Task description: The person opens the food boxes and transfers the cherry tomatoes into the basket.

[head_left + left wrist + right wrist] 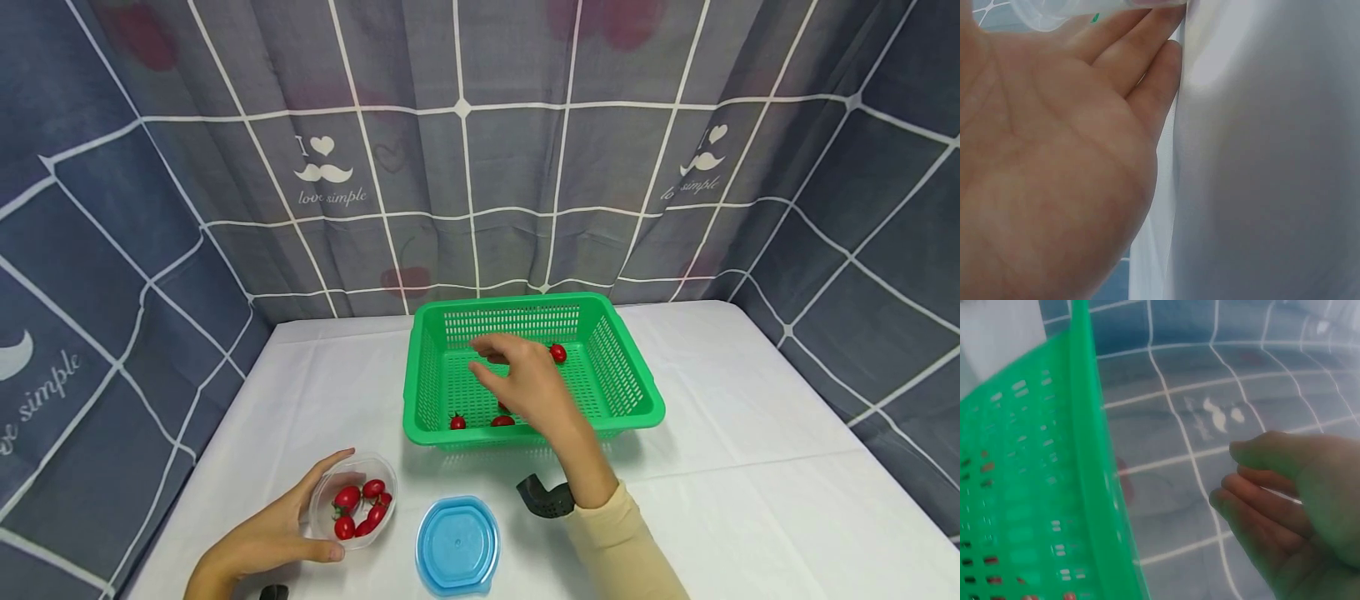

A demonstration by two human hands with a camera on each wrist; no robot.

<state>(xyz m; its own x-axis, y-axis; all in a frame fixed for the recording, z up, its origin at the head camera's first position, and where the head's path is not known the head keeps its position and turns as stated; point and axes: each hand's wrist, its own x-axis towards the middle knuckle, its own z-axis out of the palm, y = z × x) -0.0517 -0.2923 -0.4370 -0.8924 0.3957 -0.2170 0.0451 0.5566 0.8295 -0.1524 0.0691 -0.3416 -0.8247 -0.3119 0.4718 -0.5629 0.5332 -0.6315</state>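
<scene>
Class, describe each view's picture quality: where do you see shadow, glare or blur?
Head view: clearest, with soft shadows beside the green basket on the white tablecloth; left wrist view: a bright glare patch high on the tablecloth, duller grey below; right wrist view: hazy, the right hand soft-edged and the curtain pale towards the upper right.

- Tub (375,461): small, clear plastic, open top, upright; left of basket and nearer the viewer.
- Tomatoes in tub (347,498): about six, small, red, glossy, some green stems; bunched on bottom.
- Basket (480,438): green plastic, rectangular, slotted walls, upright.
- Tomatoes in basket (457,422): red, scattered; a few near front wall, partly hidden, one farther back, right of middle.
</scene>
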